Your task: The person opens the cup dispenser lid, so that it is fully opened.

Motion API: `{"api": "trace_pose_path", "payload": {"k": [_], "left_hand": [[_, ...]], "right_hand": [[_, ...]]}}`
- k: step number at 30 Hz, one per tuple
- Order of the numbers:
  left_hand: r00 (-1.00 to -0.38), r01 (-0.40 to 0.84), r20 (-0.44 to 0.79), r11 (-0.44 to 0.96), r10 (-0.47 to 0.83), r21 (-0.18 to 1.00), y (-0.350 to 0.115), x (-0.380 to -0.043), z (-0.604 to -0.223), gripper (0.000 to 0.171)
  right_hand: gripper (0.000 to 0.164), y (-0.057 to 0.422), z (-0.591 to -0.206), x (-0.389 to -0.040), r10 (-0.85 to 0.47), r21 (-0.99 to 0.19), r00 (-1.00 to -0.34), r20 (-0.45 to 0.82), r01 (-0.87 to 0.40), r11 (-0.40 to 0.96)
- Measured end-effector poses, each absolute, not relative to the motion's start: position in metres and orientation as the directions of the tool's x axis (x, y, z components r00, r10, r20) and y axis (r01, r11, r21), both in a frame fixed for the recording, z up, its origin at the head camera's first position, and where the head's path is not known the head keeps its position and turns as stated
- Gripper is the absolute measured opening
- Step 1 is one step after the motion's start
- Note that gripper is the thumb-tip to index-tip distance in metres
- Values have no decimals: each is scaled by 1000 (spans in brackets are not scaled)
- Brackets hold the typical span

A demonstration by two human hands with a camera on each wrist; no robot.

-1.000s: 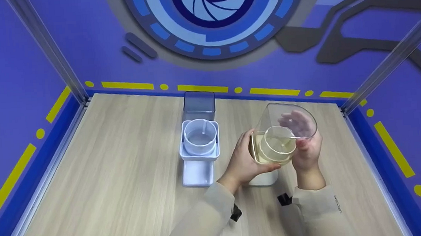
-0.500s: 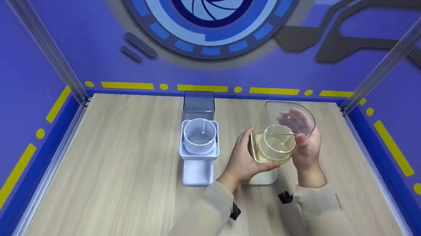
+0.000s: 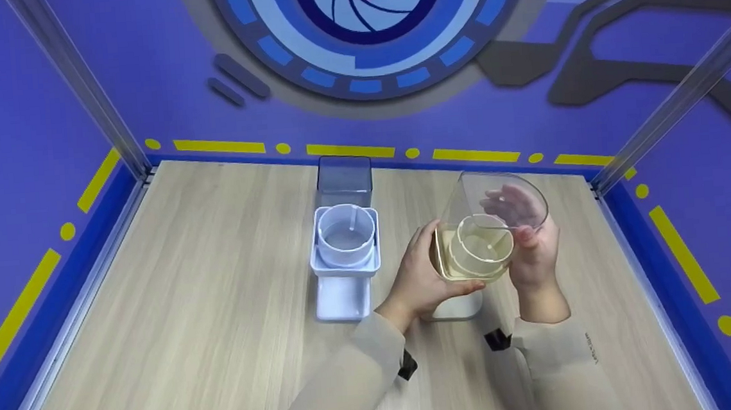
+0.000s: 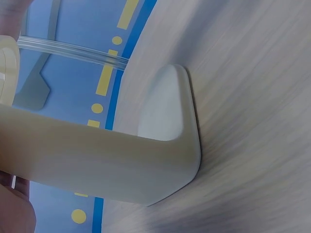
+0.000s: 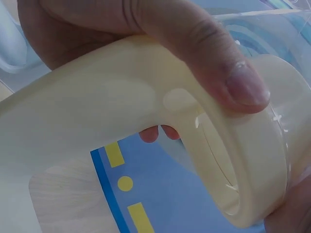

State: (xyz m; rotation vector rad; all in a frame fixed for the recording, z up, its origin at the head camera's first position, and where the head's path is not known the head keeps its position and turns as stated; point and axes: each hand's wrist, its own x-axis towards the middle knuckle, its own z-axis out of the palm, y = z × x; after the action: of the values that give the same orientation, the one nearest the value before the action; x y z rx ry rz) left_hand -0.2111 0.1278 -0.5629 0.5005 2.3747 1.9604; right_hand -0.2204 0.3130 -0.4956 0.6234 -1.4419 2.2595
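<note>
My left hand (image 3: 421, 277) grips the cream head of a dispenser-like stand (image 5: 97, 92), its thumb (image 5: 248, 85) lying along the front. A round clear cup (image 3: 480, 258) sits in that head. With my right hand (image 3: 536, 267) I hold a clear plastic container (image 3: 475, 191) by its right side; the fingers show through the wall and the thumb is at the rim. The container tilts behind and above the cup, overlapping its upper edge in the head view. Below, the stand's pale base (image 4: 163, 107) lies on the table, joined to the head by a broad stem.
To the left stands a similar light-blue unit with a round cup (image 3: 345, 235) in its square top and a shallow tray (image 3: 344, 298) in front. A smoky square container (image 3: 344, 174) is behind it. Blue patterned panels enclose the wooden table (image 3: 216, 273).
Both hands keep their hold with very little motion. The clear container has shifted slightly upward in the head view, partly with the camera's own small movement.
</note>
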Motion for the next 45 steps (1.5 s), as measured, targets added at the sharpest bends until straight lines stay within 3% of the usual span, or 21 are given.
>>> {"api": "trace_pose_path", "payload": {"k": [16,23,31,39,45], "left_hand": [[-939,264,210,179,271,948,122,-214,-561,137],[-926,309,242,215,289,927,122,-212,-562,135],[-941,241,182,185,285,953,124,-211,-564,135],[-945,241,207,114,253,964,127,-208,-572,130],[-943,283,250,135,219,949,123,-204,-573,127]], "right_hand": [[77,310,-487,-224,82,-779,-844,529,-522,-346],[65,318,-471,-230,84,-733,-864,497,-469,-493],[71,317,-455,-237,97,-737,-858,504,-486,-470],[73,315,-449,-235,135,-702,-834,534,-527,-478],[76,314,-449,-232,183,-679,-798,575,-590,-437]]}}
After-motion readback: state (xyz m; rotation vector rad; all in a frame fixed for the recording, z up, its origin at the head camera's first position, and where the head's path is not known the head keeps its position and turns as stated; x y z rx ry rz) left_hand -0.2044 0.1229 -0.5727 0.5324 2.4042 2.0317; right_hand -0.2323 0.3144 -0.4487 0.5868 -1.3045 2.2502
